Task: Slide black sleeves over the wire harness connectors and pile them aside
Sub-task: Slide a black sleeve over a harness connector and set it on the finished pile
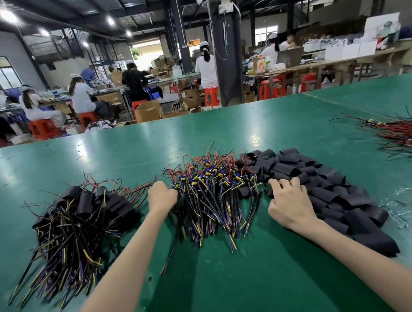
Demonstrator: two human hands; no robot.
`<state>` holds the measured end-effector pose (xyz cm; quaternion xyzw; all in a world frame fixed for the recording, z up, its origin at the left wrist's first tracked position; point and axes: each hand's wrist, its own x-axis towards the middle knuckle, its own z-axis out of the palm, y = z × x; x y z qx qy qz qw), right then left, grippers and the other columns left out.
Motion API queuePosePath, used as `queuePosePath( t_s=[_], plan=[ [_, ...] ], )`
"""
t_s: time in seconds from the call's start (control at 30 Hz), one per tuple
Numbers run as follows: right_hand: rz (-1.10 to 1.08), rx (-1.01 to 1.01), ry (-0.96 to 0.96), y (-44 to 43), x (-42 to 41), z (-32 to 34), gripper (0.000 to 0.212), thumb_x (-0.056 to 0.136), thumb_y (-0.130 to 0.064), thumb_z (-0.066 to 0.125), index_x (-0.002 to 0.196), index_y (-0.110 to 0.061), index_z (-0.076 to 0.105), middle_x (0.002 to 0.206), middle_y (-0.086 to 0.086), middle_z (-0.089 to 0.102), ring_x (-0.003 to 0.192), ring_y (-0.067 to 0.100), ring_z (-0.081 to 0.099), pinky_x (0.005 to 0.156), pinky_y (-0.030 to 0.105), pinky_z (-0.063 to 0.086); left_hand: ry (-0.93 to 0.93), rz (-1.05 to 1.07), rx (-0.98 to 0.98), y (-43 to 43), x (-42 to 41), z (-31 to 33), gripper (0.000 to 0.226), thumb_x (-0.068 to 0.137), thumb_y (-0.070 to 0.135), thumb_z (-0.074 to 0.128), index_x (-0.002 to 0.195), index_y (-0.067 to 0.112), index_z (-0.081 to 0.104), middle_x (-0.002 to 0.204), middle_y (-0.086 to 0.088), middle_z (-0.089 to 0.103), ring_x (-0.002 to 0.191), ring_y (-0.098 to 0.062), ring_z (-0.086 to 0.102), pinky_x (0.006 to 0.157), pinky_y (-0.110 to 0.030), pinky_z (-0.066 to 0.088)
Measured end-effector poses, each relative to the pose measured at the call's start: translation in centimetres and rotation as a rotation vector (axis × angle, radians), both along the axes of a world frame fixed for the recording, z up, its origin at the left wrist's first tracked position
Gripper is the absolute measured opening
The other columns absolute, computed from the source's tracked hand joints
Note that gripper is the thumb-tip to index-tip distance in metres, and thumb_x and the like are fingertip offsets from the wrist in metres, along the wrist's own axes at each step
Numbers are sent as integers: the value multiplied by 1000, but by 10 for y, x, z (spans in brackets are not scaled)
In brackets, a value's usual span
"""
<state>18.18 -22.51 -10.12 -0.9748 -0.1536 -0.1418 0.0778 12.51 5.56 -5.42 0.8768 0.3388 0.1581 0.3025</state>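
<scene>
Head view: the harnesses (214, 187), wires running toward the person, are being reached at their left edge by the curled left hand (162, 196), while the sleeves (324, 186) alongside are being touched by the bent-fingered right hand (290, 203), neither grip being discernible.

Factory assembly hall: capped workers (81, 96) at long benches (340, 63), red stools (271, 89), cartons (148, 111)

Big glossy green table (233, 280). On it, left to right: a heap of sleeved harnesses (83, 225), a pile of bare harnesses (212, 192) in the middle, loose black sleeves (324, 184) right up against that pile, then well apart at the far right a red-and-black wire bundle (406, 134). Clear plastic scraps (398, 205) sit just beside the sleeves
</scene>
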Motion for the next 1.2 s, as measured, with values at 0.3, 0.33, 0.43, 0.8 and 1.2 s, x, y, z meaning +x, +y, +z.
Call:
queuePosePath(
  t_s=[0.3, 0.33, 0.43, 0.8, 1.2],
  plan=[
    [-2, 15, -44, -1, -1, -1, 46, 84, -32, 45, 127, -16, 44, 111, 11, 45, 104, 28, 39, 88, 38, 34, -315, -169, -16, -27, -26, 39, 61, 85, -14, 40, 142, 5, 35, 122, -16, 51, 104, -25, 54, 97, -35, 42],
    [-3, 5, -49, -1, -1, -1, 46, 84, -33, 45, 127, -17, 45, 111, 10, 45, 104, 28, 38, 87, 38, 33, -336, -211, 49, -33, -33, 41, 63, 85, -15, 39, 143, 8, 35, 119, -13, 49, 101, -21, 50, 94, -27, 37],
    [48, -7, -64, -2, -2, -1, 46, 84, -33, 45, 128, -22, 46, 117, 5, 46, 109, 26, 35, 89, 40, 30, -363, -351, 194, -46, -57, 35, 52, 88, -9, 43, 137, 11, 46, 111, -6, 48, 100, -18, 48, 86, -14, 28],
    [292, 73, 1, -5, 0, -2, 41, 96, -31, 44, 135, -18, 47, 127, 2, 50, 119, 21, 36, 102, 33, 27, -455, -345, 799, -43, -106, 1, 23, 88, 29, 65, 92, 6, 69, 75, -3, 63, 71, -26, 58, 69, -33, 40],
    [338, -56, -45, -12, -9, 3, 40, 101, -26, 38, 138, -12, 38, 118, 5, 49, 109, 23, 39, 95, 31, 34, -565, -257, 391, -42, -115, 3, 31, 90, 37, 52, 73, 14, 61, 70, 8, 57, 68, -16, 50, 71, -35, 40]
  ],
)
